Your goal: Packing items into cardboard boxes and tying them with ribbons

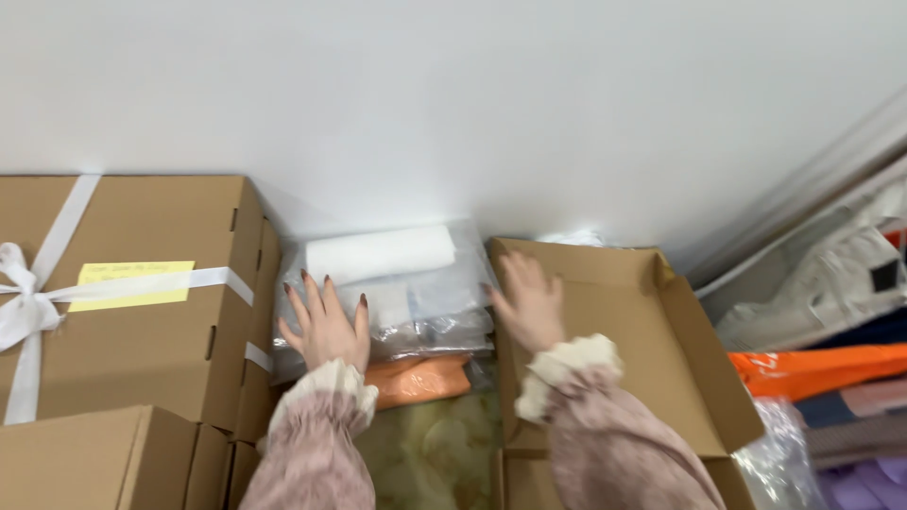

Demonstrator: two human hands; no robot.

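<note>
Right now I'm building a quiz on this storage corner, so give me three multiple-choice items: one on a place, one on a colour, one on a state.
1. Where does the left hand rest?
A. on the clear plastic packages
B. on the ribboned box
C. inside the open box

2. What colour is the ribbon around the closed cardboard box?
A. red
B. white
C. blue

3. In what state is the cardboard box on the right?
A. taped shut
B. crushed flat
C. open, flaps up

Answers:
1. A: the fingers lie spread on the clear plastic packages between the two boxes.
2. B: a white band crosses the lid and is tied in a bow at the left edge.
3. C: its flaps stand up around a bare inside, and the right hand is at its left wall.
</note>
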